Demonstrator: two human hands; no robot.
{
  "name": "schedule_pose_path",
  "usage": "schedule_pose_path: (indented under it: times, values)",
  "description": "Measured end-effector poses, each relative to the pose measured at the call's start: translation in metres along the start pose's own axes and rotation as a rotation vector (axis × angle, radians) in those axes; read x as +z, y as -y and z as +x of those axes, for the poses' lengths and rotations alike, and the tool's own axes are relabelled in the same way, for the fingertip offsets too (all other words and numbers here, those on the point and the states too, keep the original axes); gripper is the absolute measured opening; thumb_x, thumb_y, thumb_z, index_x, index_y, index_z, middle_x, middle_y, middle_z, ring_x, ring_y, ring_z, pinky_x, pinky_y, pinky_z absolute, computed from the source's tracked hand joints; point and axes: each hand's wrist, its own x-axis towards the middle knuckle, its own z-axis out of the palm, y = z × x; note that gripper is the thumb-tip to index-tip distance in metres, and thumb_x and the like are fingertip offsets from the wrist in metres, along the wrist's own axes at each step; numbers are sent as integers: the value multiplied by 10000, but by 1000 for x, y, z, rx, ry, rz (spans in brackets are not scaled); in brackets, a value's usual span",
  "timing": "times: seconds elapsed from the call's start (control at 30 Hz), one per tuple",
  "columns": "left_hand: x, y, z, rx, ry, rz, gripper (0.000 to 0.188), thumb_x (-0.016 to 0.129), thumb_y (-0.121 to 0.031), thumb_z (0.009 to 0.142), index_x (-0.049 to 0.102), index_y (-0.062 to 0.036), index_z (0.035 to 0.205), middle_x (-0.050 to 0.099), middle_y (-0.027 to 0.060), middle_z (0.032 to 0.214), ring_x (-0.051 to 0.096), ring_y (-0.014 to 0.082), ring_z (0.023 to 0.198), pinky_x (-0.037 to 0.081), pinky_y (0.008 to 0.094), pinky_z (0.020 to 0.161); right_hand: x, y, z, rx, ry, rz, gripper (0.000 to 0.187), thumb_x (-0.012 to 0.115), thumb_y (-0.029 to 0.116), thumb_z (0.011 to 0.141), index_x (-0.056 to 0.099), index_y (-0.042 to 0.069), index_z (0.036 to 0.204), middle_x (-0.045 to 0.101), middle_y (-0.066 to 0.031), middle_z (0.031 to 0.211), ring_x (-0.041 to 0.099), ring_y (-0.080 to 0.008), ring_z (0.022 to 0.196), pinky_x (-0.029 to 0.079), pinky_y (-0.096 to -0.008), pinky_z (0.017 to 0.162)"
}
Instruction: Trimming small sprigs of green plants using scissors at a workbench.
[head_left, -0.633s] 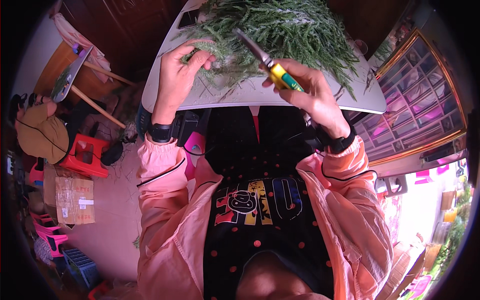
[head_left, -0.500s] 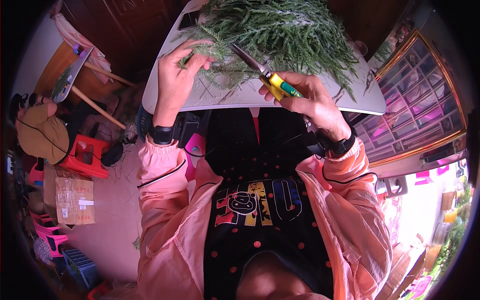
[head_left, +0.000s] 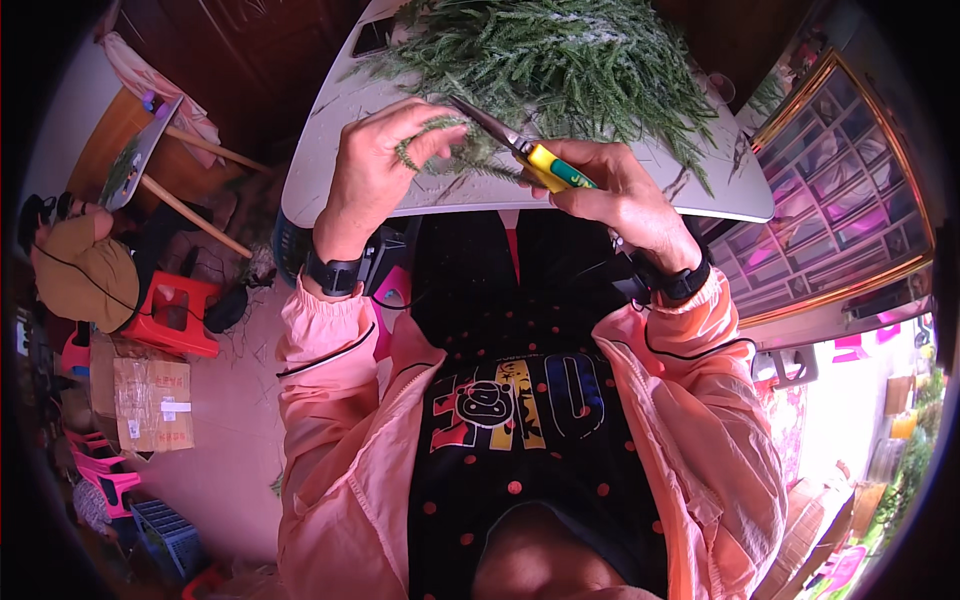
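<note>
Between the fingers of my left hand [head_left: 380,165] is a green artificial pine sprig [head_left: 425,135], bent in a curve over the near part of the white table [head_left: 330,150]. My right hand [head_left: 625,195] grips scissors [head_left: 550,165] with yellow and green handles. Their dark blades point up and to the left, close to the left fingertips; whether they touch the sprig I cannot tell. Behind both hands a big heap of green sprigs [head_left: 570,60] covers much of the table, some with whitish tips.
A dark phone [head_left: 374,36] lies at the table's far left. On the left are a seated person [head_left: 85,265], a red stool [head_left: 178,312], a cardboard box [head_left: 152,403] and a blue crate [head_left: 170,535]. A gold-framed panel [head_left: 840,195] stands to the right.
My left hand has come nearer and to the right with the sprig, which now curves by the fingers. The scissors have shifted slightly left, and the heap stays put.
</note>
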Motion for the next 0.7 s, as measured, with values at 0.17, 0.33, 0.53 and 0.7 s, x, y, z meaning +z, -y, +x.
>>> schedule_pose_path:
  times: [0.17, 0.33, 0.53, 0.7]
  values:
    - [9, -9, -1, -49, 109, -24, 131, 634, -18, 845, 663, 32, 962, 654, 81, 775, 646, 127, 699, 475, 230, 593, 0, -8, 9, -28, 23, -2, 476, 538, 22, 784, 519, -72, 1250, 645, -89, 1053, 581, -114, 856, 464, -246, 805]
    - [10, -6, -1, -124, 127, 0, 141, 655, -35, 838, 668, 41, 955, 669, 88, 754, 655, 130, 712, 466, 233, 594, 2, -16, 14, -31, -3, -42, 440, 546, 36, 779, 552, -55, 1209, 651, -61, 965, 576, -106, 811, 457, -235, 771]
    - [9, 0, 0, -129, 161, 7, 127, 643, -91, 840, 690, 0, 916, 685, 98, 752, 673, 153, 685, 507, 251, 606, -1, -24, 19, 52, 80, -113, 353, 538, 69, 793, 595, -64, 1116, 632, -27, 849, 559, -95, 777, 444, -223, 731]
    - [12, 15, -3, -176, 121, -10, 130, 638, -89, 853, 684, 20, 907, 686, 97, 740, 663, 134, 681, 500, 241, 629, 3, -29, 29, 25, 46, -60, 351, 538, 83, 795, 598, -55, 1112, 590, -7, 762, 519, -81, 691, 418, -218, 653]
